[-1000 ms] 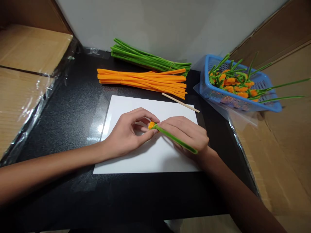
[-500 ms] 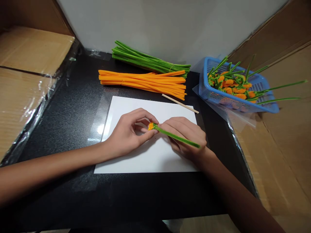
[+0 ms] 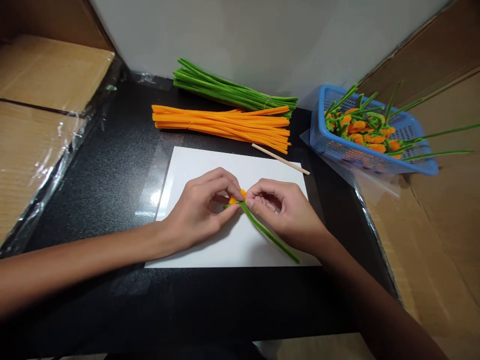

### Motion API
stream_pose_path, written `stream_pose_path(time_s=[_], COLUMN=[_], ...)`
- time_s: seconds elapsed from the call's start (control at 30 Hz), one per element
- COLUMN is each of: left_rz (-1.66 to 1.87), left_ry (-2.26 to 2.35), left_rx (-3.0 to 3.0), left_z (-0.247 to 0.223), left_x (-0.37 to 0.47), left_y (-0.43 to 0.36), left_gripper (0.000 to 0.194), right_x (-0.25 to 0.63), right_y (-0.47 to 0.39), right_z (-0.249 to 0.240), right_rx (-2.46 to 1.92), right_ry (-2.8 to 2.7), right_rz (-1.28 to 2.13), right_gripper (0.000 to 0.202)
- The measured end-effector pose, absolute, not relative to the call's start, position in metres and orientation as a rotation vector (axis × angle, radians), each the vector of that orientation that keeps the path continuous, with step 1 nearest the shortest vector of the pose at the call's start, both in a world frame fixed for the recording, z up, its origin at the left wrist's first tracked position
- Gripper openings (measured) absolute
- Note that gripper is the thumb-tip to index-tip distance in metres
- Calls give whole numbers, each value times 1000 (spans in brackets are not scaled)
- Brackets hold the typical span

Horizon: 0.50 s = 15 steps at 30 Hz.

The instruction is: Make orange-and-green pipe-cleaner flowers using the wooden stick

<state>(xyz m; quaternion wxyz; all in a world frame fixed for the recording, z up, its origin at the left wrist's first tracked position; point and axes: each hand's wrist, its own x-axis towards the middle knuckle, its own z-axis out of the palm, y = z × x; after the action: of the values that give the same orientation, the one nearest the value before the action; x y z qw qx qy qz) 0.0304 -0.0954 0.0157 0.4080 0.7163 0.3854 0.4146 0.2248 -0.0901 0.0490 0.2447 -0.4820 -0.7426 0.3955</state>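
Over the white sheet (image 3: pixel 221 255), both hands meet at a small pipe-cleaner flower (image 3: pixel 270 236) with an orange head and a long green stem. My left hand (image 3: pixel 204 205) pinches the orange head between thumb and fingers, covering part of it. My right hand (image 3: pixel 287 207) has its thumb and index finger closed at the base of the head, where the green stem starts. From there the stem slants down to the right, its far end loose above the sheet. A short green tip pokes out by the left fingers.
Behind the sheet lie a bundle of orange pipe cleaners (image 3: pixel 221 122) and a bundle of green pipe cleaners (image 3: pixel 228 87). A thin wooden stick (image 3: pixel 280 159) crosses the sheet's back right corner. At the right, a blue basket (image 3: pixel 320 117) holds several orange and green pieces. Cardboard (image 3: pixel 33 135) flanks the black table (image 3: pixel 112 155).
The flower has turned in my fingers, and its stem now points lower, towards the sheet's front right. My right hand has rolled so that its thumb and index finger show.
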Motion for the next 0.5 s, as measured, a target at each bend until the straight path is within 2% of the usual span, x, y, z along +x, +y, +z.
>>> stream_pose_path(time_s=[0.13,0.33,0.5], left_rz=[1055,1048,998], left_ry=[932,977,1042], left_rx=[1965,1849,1551], left_z=[17,15,14], left_x=[30,30,32], left_y=[-99,-100,-92], left_gripper=[11,8,19], right_x=[225,223,228], right_y=[-90,-93,-89], right_z=[52,50,44], right_rx=[-1446,-1513,-1385], right_ry=[-1811,-1696,-1676], right_rz=[1418,1406,1294], right_gripper=[16,15,24])
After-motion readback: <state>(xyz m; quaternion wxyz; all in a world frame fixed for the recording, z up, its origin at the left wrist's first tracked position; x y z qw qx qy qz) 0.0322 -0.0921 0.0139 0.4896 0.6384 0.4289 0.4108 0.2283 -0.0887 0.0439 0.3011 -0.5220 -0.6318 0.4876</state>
